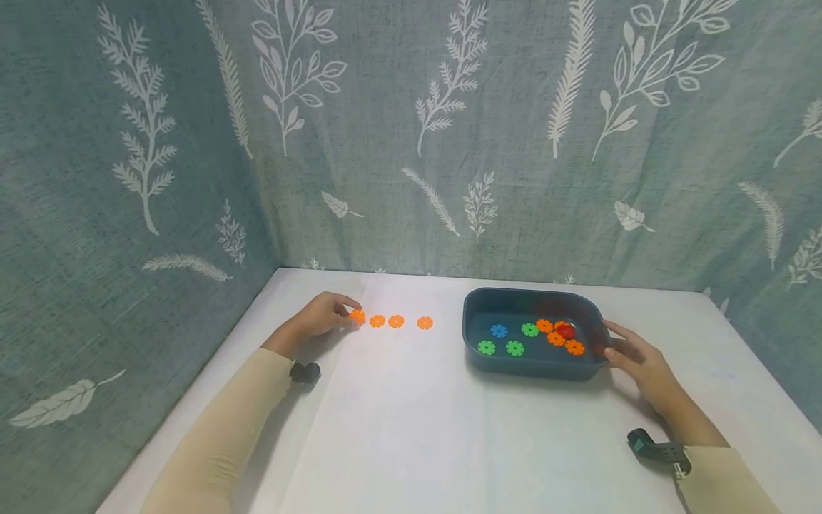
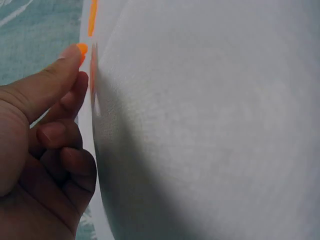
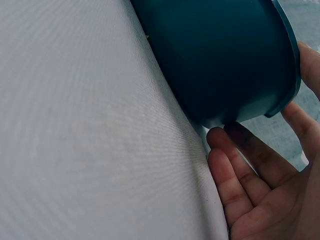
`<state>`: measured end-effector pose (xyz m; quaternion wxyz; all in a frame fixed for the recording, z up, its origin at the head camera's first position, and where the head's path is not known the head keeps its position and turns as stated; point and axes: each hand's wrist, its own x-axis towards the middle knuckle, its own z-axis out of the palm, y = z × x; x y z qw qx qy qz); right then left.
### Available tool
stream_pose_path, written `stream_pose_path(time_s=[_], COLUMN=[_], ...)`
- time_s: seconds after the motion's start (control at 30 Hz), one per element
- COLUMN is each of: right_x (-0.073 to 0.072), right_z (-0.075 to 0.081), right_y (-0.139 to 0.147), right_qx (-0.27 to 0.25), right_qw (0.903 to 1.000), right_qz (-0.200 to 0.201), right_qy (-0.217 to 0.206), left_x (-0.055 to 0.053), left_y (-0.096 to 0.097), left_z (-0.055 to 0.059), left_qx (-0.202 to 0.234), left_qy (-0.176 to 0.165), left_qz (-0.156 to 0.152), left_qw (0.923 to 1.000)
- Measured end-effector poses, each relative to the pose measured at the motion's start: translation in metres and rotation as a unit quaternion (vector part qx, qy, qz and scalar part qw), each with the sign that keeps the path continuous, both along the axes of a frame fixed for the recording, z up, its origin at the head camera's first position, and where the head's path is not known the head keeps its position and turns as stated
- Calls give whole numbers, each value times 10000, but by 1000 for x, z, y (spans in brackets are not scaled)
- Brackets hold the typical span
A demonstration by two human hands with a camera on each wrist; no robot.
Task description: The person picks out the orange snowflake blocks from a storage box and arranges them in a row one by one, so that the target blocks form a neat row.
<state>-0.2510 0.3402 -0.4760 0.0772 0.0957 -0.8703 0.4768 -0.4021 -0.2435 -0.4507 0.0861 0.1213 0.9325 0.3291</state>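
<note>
My left hand (image 1: 326, 314) pinches an orange flower-shaped disc (image 1: 357, 316) between thumb and finger at the left end of a row. In the left wrist view, only a sliver of that disc (image 2: 82, 48) shows past the thumb tip. To its right, three similar orange discs (image 1: 396, 321) lie on the white tabletop, the last one spaced farther off. My right hand (image 1: 645, 364) holds the right end of a dark blue-green plastic bin (image 1: 526, 368). In the right wrist view, fingertips touch the outer wall of the bin (image 3: 220, 65), and other fingers meet its rim.
Inside the bin lie a blue disc (image 1: 499, 331), three green discs (image 1: 515, 348), several orange discs (image 1: 574, 347) and a red disc (image 1: 566, 330). The white table (image 1: 411, 428) ends at a patterned grey-green curtain (image 1: 385, 143) behind and on both sides.
</note>
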Motion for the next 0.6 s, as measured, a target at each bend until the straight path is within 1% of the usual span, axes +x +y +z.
stream_pose_path(time_s=[0.23, 0.4, 0.6], right_x=[1, 1, 1], right_z=[0, 1, 1], right_y=[-1, -1, 1], right_qx=[-72, -34, -74], right_qw=[9999, 10000, 9999], right_qz=[85, 69, 35], right_qy=[53, 24, -68], left_x=[-5, -8, -8], left_y=[-1, 2, 5], left_z=[-3, -5, -5], left_qx=[-298, -541, -835], left_qy=[-156, -186, -97], left_qz=[379, 378, 354], left_qw=[9987, 9976, 9958])
